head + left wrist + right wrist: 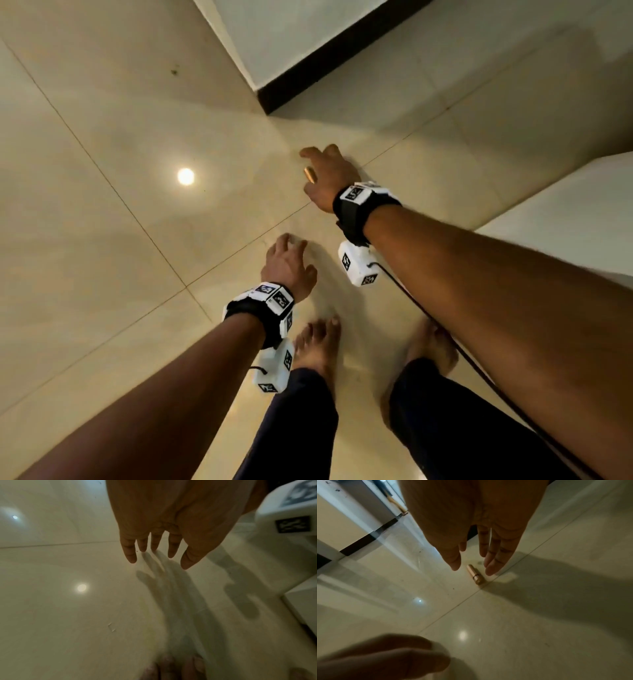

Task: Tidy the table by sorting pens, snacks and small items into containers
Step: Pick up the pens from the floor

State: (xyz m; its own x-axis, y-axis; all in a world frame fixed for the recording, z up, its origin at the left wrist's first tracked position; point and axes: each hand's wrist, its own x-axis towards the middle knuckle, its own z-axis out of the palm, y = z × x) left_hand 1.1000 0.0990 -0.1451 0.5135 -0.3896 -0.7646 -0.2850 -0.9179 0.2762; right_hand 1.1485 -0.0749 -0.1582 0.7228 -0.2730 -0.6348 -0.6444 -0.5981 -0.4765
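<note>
Shiny gold metal tube (474,576) lies on glossy tile floor (522,615).

The left hand (173,524) is seen from the palm side above a glossy pale tiled floor (68,622), its fingers (130,553) straight, spread and empty. Its shadow (169,588) is cast on the tiles just below. A round light reflection (81,587) is seen at left. A white marker-tagged device (288,516) is seen at upper right, and blurred toes (192,669) near the bottom edge.
</note>
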